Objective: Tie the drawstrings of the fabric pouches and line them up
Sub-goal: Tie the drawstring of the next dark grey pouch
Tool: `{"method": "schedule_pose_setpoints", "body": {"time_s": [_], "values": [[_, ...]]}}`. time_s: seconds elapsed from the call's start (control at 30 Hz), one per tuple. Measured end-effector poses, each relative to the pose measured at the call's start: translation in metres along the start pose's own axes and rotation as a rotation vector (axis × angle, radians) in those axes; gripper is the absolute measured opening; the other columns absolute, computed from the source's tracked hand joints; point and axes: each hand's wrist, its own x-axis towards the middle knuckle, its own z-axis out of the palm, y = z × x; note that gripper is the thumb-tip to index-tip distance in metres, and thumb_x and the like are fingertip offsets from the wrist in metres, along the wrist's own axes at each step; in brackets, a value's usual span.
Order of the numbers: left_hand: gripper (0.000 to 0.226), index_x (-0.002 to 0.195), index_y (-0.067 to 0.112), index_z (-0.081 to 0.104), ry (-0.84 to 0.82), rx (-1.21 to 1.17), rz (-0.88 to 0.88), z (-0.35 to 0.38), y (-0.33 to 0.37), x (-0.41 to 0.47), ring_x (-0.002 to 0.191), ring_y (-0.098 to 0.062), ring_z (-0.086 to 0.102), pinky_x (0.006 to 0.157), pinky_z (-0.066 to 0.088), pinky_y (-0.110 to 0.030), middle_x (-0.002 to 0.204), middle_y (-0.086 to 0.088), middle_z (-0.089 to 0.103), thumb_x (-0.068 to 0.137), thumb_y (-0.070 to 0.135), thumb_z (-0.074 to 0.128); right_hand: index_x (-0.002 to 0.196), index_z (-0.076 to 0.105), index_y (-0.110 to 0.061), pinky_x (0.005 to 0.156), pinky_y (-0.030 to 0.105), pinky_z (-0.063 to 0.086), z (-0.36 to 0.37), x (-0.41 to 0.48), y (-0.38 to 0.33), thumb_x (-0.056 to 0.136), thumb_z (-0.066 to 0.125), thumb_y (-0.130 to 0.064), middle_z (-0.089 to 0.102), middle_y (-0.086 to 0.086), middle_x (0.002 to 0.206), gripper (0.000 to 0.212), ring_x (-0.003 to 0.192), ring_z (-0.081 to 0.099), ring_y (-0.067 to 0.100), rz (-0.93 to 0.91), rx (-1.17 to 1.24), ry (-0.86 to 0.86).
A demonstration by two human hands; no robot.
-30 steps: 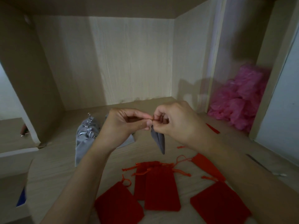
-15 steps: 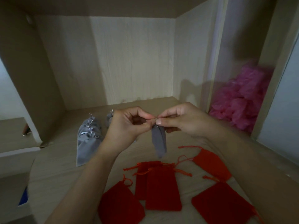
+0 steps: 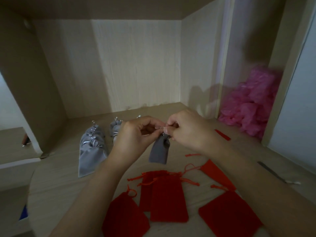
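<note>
Left hand (image 3: 135,135) and right hand (image 3: 186,129), frame centre: curled fingers pinch the grey pouch (image 3: 159,150) drawstring, pouch hanging. Below: wooden shelf (image 3: 56,171); right: pink plastic (image 3: 253,106).

Left hand (image 3: 135,135): raised over the middle of the desktop (image 3: 65,170), back toward the camera, fingers curled, thumb and forefinger pinching the drawstring (image 3: 162,128) of the grey pouch (image 3: 159,149).

Right hand (image 3: 188,130): level with the left, fingertips almost touching it, fingers curled, pinching the same drawstring at the pouch neck.

Both forearms bare, coming in from the near edge and converging.
</note>
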Motion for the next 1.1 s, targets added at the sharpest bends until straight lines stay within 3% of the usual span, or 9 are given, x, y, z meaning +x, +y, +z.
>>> {"method": "schedule_pose_setpoints", "body": {"time_s": [0.1, 0.2, 0.27, 0.4, 0.57, 0.63, 0.77, 0.9, 1.1], "values": [[0.024, 0.101, 0.019, 0.073, 0.024, 0.133, 0.11, 0.0, -0.002, 0.002, 0.072, -0.009, 0.067, 0.067, 0.055, -0.031, 0.083, -0.001, 0.073, 0.078, 0.025, 0.069, 0.086, 0.073, -0.01, 0.046, 0.009, 0.03, 0.004, 0.0, -0.004, 0.09, 0.057, -0.018, 0.069, 0.005, 0.082, 0.018, 0.072, 0.057, 0.017, 0.009, -0.065, 0.044], [0.012, 0.085, 0.015, 0.076, 0.019, 0.178, 0.12, 0.0, -0.003, 0.003, 0.066, -0.011, 0.065, 0.059, 0.052, -0.033, 0.076, 0.0, 0.072, 0.076, 0.02, 0.07, 0.082, 0.071, -0.003, 0.057, 0.028, 0.046, 0.009, 0.002, -0.001, 0.087, 0.058, -0.016, 0.069, 0.015, 0.078, 0.02, 0.074, 0.063, 0.026, 0.017, -0.056, 0.055], [0.01, 0.081, 0.015, 0.075, 0.025, 0.102, 0.05, 0.001, 0.0, 0.001, 0.062, -0.008, 0.063, 0.059, 0.051, -0.03, 0.072, 0.0, 0.07, 0.073, 0.015, 0.069, 0.079, 0.071, -0.002, 0.064, 0.033, 0.051, 0.011, 0.003, 0.003, 0.086, 0.059, -0.016, 0.07, 0.016, 0.074, 0.02, 0.073, 0.066, 0.026, 0.022, 0.042, 0.032], [0.01, 0.074, 0.016, 0.073, 0.004, 0.037, -0.003, 0.002, 0.004, 0.002, 0.058, -0.003, 0.056, 0.055, 0.044, -0.024, 0.067, 0.002, 0.065, 0.071, 0.013, 0.065, 0.072, 0.071, -0.012, 0.066, 0.027, 0.051, 0.01, 0.005, 0.01, 0.086, 0.063, -0.016, 0.07, 0.003, 0.064, 0.017, 0.063, 0.067, 0.01, 0.06, 0.269, -0.068], [0.017, 0.074, 0.02, 0.071, 0.076, 0.256, 0.12, 0.002, 0.008, 0.001, 0.061, -0.007, 0.058, 0.058, 0.045, -0.029, 0.067, 0.005, 0.064, 0.075, 0.025, 0.056, 0.065, 0.064, -0.021, 0.058, 0.02, 0.04, 0.011, 0.01, 0.01, 0.089, 0.06, -0.019, 0.064, -0.007, 0.053, 0.025, 0.05, 0.057, -0.003, 0.133, 0.407, -0.093], [0.017, 0.078, 0.015, 0.073, 0.11, 0.28, 0.171, 0.001, 0.011, 0.001, 0.065, -0.007, 0.061, 0.06, 0.046, -0.024, 0.072, 0.003, 0.067, 0.079, 0.023, 0.057, 0.064, 0.062, -0.018, 0.055, 0.021, 0.037, 0.01, 0.01, 0.008, 0.091, 0.056, -0.015, 0.059, -0.009, 0.048, 0.028, 0.045, 0.054, 0.0, 0.174, 0.595, -0.085], [0.007, 0.084, 0.011, 0.075, 0.181, 0.328, 0.309, 0.0, 0.014, 0.0, 0.071, -0.006, 0.061, 0.065, 0.04, -0.007, 0.079, 0.002, 0.071, 0.082, 0.009, 0.069, 0.064, 0.069, -0.015, 0.056, 0.023, 0.038, 0.008, 0.006, 0.014, 0.093, 0.051, -0.011, 0.062, 0.002, 0.064, 0.034, 0.054, 0.056, 0.011, 0.245, 1.031, -0.207], [0.01, 0.087, 0.011, 0.076, 0.194, 0.362, 0.367, 0.002, 0.012, -0.001, 0.079, -0.004, 0.061, 0.072, 0.042, -0.008, 0.085, 0.002, 0.072, 0.082, 0.007, 0.069, 0.079, 0.068, -0.014, 0.051, 0.014, 0.048, 0.01, 0.006, 0.018, 0.093, 0.051, -0.013, 0.065, -0.003, 0.063, 0.022, 0.053, 0.06, 0.004, 0.374, 1.207, -0.328], [0.008, 0.085, 0.009, 0.075, 0.155, 0.389, 0.411, 0.0, 0.01, 0.0, 0.079, -0.005, 0.061, 0.073, 0.042, -0.01, 0.083, 0.0, 0.071, 0.084, 0.006, 0.067, 0.084, 0.063, -0.002, 0.053, 0.017, 0.054, 0.004, 0.007, 0.024, 0.089, 0.054, -0.002, 0.07, 0.004, 0.066, 0.011, 0.057, 0.068, 0.009, 0.476, 1.279, -0.368]]}}
